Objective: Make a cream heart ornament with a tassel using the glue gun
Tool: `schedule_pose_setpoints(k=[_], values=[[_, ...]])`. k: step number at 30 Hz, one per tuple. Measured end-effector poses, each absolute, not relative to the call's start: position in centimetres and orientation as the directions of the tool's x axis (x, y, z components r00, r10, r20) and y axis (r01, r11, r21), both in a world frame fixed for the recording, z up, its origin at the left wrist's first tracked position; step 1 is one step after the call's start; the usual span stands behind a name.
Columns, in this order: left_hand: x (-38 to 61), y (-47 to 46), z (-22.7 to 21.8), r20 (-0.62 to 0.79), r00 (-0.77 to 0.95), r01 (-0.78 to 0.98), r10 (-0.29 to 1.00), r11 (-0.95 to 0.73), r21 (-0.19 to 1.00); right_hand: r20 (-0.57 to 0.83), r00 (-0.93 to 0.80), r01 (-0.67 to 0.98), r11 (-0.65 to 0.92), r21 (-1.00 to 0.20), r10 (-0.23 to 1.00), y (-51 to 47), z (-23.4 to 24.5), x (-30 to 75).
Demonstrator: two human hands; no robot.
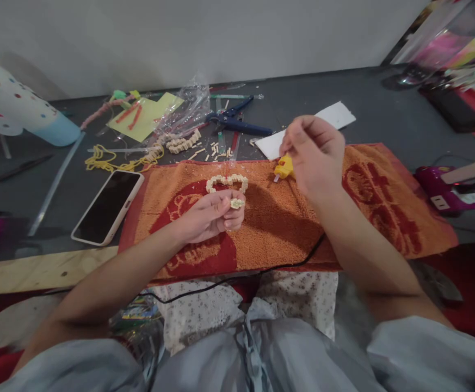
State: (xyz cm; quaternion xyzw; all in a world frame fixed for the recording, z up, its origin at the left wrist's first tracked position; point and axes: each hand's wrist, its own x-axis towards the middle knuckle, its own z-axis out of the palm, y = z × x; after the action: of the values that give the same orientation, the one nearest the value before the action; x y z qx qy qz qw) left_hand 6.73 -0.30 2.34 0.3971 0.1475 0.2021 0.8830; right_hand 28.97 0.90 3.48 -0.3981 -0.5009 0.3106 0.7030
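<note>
My left hand [215, 216] is closed on a small cream bead cluster [237, 203], held just above the orange towel [286, 223]. A heart-shaped ring of cream beads [226, 181] lies on the towel right behind that hand. My right hand [314, 153] is raised over the towel with its fingers pinched together; what they hold is too small to make out. A yellow glue gun [284, 166] lies on the towel directly under and left of the right hand, with its black cord [261, 269] running toward me.
A phone [109, 206] lies left of the towel. Behind it are blue pliers [237, 121], cut stick pieces [215, 151], yellow cord [110, 161], a clear plastic bag [184, 111], white card [322, 122]. A wooden plank [37, 269] lies near left; a magenta power strip [449, 190] sits right.
</note>
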Motion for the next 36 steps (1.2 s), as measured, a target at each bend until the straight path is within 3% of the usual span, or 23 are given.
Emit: schedule_pose_setpoints(k=[2,5,9,11,15,26,36], values=[[6.7,-0.3,2.3,-0.102,0.877,-0.236,0.47,0.605,0.76,0.456,0.423,-0.096,0.539,-0.837,0.783,1.7,3.4,29.9],[6.7,-0.3,2.4,-0.105,0.878,-0.23,0.467,0.604,0.763,0.462,0.414,-0.097,0.542,-0.835,0.785,1.6,3.7,30.4],[6.7,-0.3,2.4,-0.109,0.875,-0.228,0.471,0.602,0.765,0.43,0.022,-0.005,0.43,-0.903,0.902,-0.2,4.3,28.8],[6.7,-0.3,2.5,-0.12,0.875,-0.223,0.469,0.611,0.759,0.427,-0.178,0.042,0.44,-0.897,0.887,-1.1,4.3,27.8],[6.6,-0.4,2.5,-0.128,0.882,-0.223,0.453,0.64,0.735,0.434,-0.326,0.037,0.47,-0.882,0.84,-1.6,3.9,26.5],[6.8,-0.4,2.4,-0.145,0.882,-0.223,0.448,0.668,0.71,0.321,-0.462,-0.047,0.338,-0.94,0.827,-1.5,4.0,26.2],[6.9,-0.5,2.3,-0.157,0.881,-0.208,0.447,0.664,0.718,0.285,-0.482,-0.085,0.28,-0.956,0.828,-1.3,3.7,26.1]])
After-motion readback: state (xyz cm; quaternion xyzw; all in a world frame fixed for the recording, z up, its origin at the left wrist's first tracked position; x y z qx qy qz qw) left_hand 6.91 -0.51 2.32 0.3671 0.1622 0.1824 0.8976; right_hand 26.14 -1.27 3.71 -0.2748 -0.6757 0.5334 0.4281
